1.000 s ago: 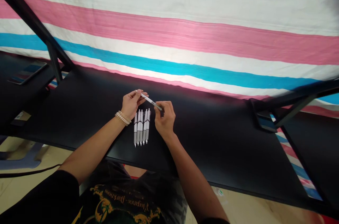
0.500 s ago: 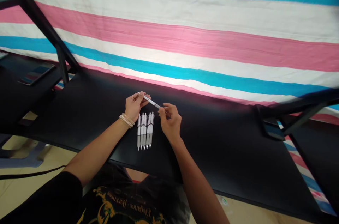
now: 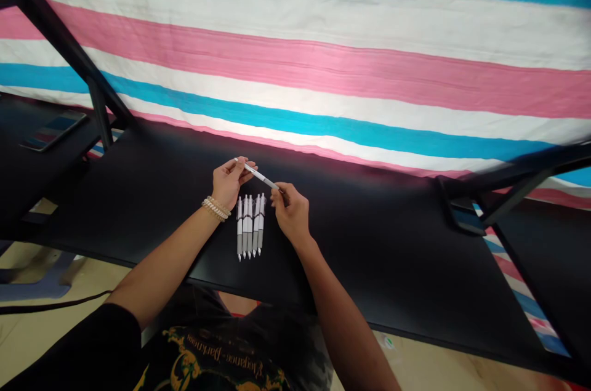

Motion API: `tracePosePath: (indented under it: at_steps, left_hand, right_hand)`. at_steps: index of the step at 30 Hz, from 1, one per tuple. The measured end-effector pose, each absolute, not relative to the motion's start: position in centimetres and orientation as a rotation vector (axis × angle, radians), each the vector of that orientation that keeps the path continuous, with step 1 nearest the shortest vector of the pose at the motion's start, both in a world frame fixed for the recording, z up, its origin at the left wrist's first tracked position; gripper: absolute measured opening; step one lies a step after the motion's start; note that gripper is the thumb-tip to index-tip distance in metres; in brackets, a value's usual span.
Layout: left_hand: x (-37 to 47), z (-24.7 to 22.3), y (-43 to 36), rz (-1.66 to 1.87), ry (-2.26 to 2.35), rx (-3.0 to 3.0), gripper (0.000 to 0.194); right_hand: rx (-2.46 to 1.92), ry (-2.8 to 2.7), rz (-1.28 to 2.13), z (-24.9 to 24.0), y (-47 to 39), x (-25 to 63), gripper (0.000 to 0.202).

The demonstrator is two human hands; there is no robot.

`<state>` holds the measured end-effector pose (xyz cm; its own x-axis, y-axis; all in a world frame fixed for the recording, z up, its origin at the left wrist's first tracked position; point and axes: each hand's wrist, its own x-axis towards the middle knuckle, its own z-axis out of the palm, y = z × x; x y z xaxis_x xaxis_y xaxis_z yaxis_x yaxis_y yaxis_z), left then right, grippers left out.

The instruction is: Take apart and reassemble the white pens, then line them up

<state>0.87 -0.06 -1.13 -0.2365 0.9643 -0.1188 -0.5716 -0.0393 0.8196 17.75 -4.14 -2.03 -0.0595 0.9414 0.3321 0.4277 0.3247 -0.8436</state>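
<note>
A white and grey pen (image 3: 261, 177) is held slantwise above the black table, between my two hands. My left hand (image 3: 229, 181), with a beaded bracelet on its wrist, pinches the pen's upper left end. At the lower right, my right hand (image 3: 292, 209) has its thumb and fingers closed around the grey grip end, hiding the tip. Below the held pen, several matching pens (image 3: 250, 228) lie side by side in a row on the table, their metal tips pointing toward my body.
The black table (image 3: 378, 255) stretches to both sides. Behind it hangs a striped sheet (image 3: 323, 64) in blue, white and pink. Black metal frame bars (image 3: 69, 49) rise at left and at right. A dark flat device (image 3: 54, 131) lies on the far left table.
My right hand has shifted its fingers slightly on the grip end of the pen. The pen stays between both hands. The whole view has shifted a little.
</note>
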Motion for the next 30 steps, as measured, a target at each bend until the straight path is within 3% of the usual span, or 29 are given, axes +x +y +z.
tracePosePath:
  at_steps: [8, 16, 20, 30]
  left_hand:
    - [0.8, -1.3, -0.2, 1.558, 0.942, 0.639, 0.03]
    - [0.2, 0.3, -0.4, 1.463, 0.696, 0.417, 0.015]
    - [-0.6, 1.0, -0.7, 1.385, 0.544, 0.249, 0.031]
    - [-1.1, 1.3, -0.8, 1.36, 0.539, 0.155, 0.03]
  right_hand:
    - [-1.273, -1.664, 0.819, -2.1, -4.2, 18.0, 0.034]
    - [-1.137, -1.667, 0.911, -1.7, -4.8, 17.9, 0.038]
    - [-1.111, -1.665, 0.862, -1.7, -5.0, 17.9, 0.042]
    - [-1.151, -1.667, 0.857, -1.8, -4.9, 17.8, 0.045]
